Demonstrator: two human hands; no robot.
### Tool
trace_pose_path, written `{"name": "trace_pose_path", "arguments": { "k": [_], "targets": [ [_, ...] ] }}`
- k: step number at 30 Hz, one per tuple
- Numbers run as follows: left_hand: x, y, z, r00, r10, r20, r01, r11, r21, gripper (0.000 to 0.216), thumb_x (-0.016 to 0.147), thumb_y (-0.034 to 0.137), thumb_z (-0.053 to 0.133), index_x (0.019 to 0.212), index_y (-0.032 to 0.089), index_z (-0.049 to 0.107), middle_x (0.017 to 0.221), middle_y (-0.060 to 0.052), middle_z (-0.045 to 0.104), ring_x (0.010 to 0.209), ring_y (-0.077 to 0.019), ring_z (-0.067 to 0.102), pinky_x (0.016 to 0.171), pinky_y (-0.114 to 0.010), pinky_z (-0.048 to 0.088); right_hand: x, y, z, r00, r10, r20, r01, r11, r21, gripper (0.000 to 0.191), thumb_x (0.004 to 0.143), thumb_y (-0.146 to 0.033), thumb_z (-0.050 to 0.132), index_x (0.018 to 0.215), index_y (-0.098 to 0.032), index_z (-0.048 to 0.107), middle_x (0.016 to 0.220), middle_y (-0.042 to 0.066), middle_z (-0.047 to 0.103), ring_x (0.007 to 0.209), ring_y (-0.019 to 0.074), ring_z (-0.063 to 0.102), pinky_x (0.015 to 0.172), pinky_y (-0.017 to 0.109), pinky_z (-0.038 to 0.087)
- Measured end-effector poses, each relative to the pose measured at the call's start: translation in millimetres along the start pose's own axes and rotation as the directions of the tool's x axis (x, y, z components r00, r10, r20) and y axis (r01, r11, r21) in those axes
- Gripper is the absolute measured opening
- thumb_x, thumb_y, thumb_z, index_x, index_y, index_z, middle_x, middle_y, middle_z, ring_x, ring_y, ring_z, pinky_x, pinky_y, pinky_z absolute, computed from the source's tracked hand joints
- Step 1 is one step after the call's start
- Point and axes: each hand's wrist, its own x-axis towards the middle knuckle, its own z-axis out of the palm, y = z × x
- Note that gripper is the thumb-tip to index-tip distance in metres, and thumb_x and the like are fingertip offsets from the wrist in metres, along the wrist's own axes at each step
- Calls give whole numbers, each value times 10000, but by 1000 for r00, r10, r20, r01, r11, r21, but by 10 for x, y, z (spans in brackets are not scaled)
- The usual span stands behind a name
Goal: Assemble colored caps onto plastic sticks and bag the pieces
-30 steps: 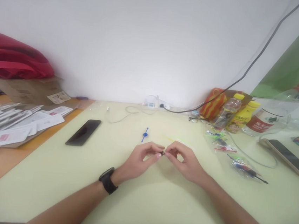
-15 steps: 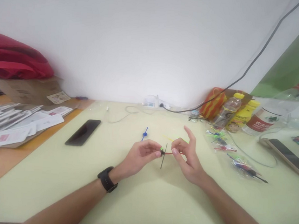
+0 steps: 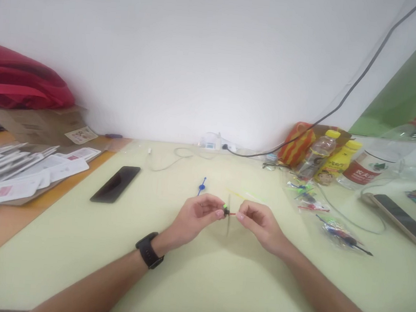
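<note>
My left hand is closed, pinching a small black and green plastic piece between thumb and fingertips. A thin dark bar stands across the middle of the held piece, blurred and pale. From the black part a thin red stick runs to the right. My right hand is closed too, with thumb and forefinger pinching the red stick's end. Behind my left hand a blue arrow-shaped plastic piece lies on the table. Thin yellow sticks lie just beyond my right hand.
A black phone lies to the left. Clear bags of small coloured plastic parts lie to the right, near another phone and several bottles. White packets cover the orange surface at far left.
My right forefinger was raised and spread; it has come down and the hand has closed around the red stick. The dark bar was sharp before and is blurred now.
</note>
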Motion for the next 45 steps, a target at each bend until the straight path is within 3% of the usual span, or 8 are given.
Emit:
{"name": "trace_pose_path", "arguments": {
  "k": [8,13,18,22,25,37,42,45],
  "targets": [
    [34,-15,-41,999,-4,-50,2,999,-53,268,888,346,795,1069,163,719,977,-84,729,896,-187,682,831,-309,541,37,11,-50,991,1,-133,-10,998,-66,304,987,-469,591,832,-211,546,686,-28,481,615,132,451,572,272,374],
    [88,18,-164,985,-48,-167,23,989,-148,290,891,382,791,1087,181,717,967,-62,723,892,-189,693,793,-297,538,53,208,-37,989,-84,-125,23,904,-428,142,1000,-333,531,964,-217,606,838,39,612,789,203,572,688,328,483],
    [159,169,-321,950,-19,-311,-83,947,-309,273,849,305,837,1068,175,741,1034,-56,737,939,-155,688,930,-279,524,54,266,173,974,-202,103,220,727,-650,296,985,-247,535,1272,-231,603,1235,128,663,1170,292,578,1004,480,484],
    [203,235,-418,925,-6,-381,-155,908,-390,253,836,252,845,1047,161,739,1035,-53,742,956,-145,692,985,-277,512,65,253,330,910,-241,336,412,591,-693,480,1011,-361,535,1482,-276,507,1554,108,510,1448,342,405,1193,581,318],
    [218,229,-441,922,-5,-387,-167,897,-409,248,842,240,838,1053,159,737,1044,-51,741,967,-139,692,990,-267,507,70,264,353,898,-203,391,435,553,-711,500,1035,-410,490,1525,-306,478,1612,79,458,1520,342,320,1233,635,218],
    [189,158,-386,955,-71,-289,-61,903,-424,189,890,271,798,1032,154,754,1072,-68,745,994,-144,690,991,-257,514,152,379,-1,978,-36,204,187,573,-798,423,1046,-403,463,1447,-285,527,1574,111,495,1477,306,402,1214,674,227],
    [175,77,-351,972,-110,-209,11,906,-424,229,901,296,789,1087,168,750,1135,-85,748,1049,-168,695,1020,-281,505,157,494,-193,991,-85,108,137,559,-818,398,1014,-381,527,1396,-279,579,1517,123,544,1442,331,432,1194,675,275],
    [161,58,-318,975,-133,-180,48,909,-414,260,887,313,803,1096,167,750,1160,-101,751,1074,-193,703,1041,-312,500,162,457,-211,986,-158,61,151,652,-743,350,1005,-333,541,1342,-266,605,1414,122,613,1362,318,495,1129,593,419]
  ]
}}
